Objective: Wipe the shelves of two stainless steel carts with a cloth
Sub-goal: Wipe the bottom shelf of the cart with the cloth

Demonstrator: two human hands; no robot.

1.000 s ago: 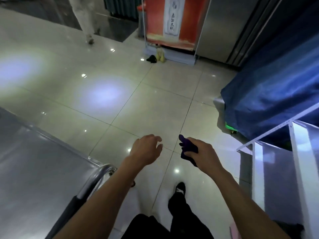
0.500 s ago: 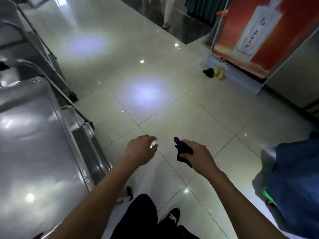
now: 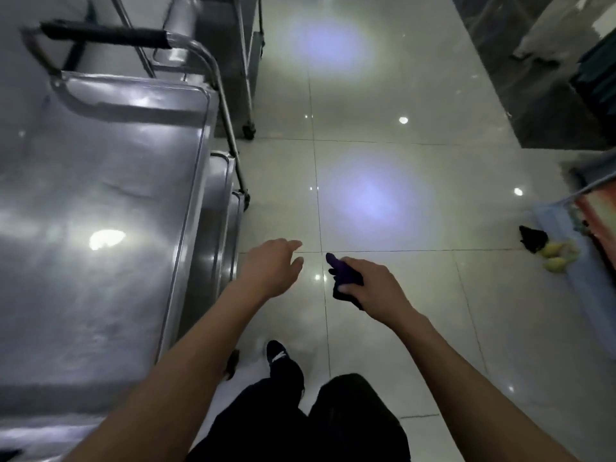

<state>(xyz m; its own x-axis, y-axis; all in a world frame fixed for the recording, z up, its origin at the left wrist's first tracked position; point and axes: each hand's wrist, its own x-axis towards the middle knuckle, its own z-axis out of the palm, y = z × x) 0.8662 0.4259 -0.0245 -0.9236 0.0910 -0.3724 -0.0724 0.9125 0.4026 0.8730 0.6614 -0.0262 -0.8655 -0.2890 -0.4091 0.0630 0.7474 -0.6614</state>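
Since half a second ago the person has swung round toward the near stainless steel cart with its flat, shiny top shelf [image 3: 100, 201], so it now fills the space just left of both arms, and a second steel cart [image 3: 213, 61] shows beyond its black-padded push handle [image 3: 103, 35]. The red banner has slid off toward the far right of the cart. The hands have barely changed.

The right hand [image 3: 373, 285] grips a bunched dark purple cloth [image 3: 343, 278], fingers curled round it, out over the pale glossy tiled floor [image 3: 383, 111], to the right of the cart and not touching any shelf. The left hand [image 3: 270, 268] is released, fingers loosely spread, holding nothing, just beside the cart's right rim.

I'd worry about the wadded cloth: wiped like that it would touch only a narrow strip and leave streaks. The cart could also roll under the push if the free hand doesn't steady it, and the lower shelves, barely visible under the rim, could be missed.
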